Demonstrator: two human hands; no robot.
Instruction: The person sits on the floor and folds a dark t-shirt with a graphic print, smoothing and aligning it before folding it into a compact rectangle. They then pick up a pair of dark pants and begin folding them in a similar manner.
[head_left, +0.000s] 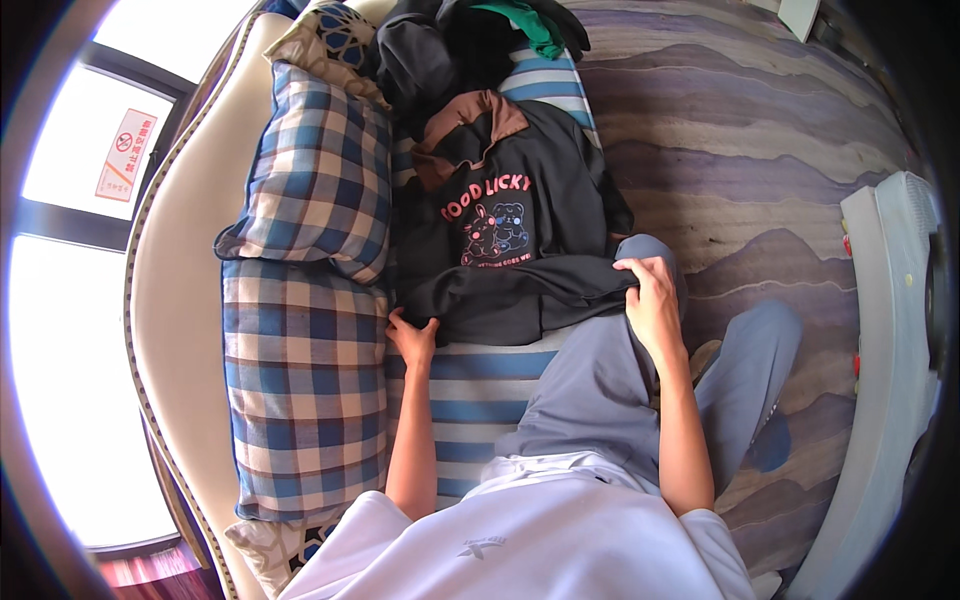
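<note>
A black long-sleeved top (559, 187) with a brown collar and a printed pair of cartoon animals lies spread on the striped sofa seat (480, 390), its collar away from me. My left hand (414, 336) grips the hem at its left corner, close beside the checked cushions. At the opposite corner, my right hand (651, 292) pinches the hem between thumb and fingers, just above my knee. Between both hands the hem is bunched in loose folds. The ends of some left fingers are hidden under the cloth.
Blue-and-white checked cushions (307, 390) lean along the cream sofa back (187, 247) on the left. Beyond the collar lies a pile of dark clothes (442, 52) with a green cloth (532, 30). The patterned floor (727, 187) and a pale furniture edge (862, 360) are at right.
</note>
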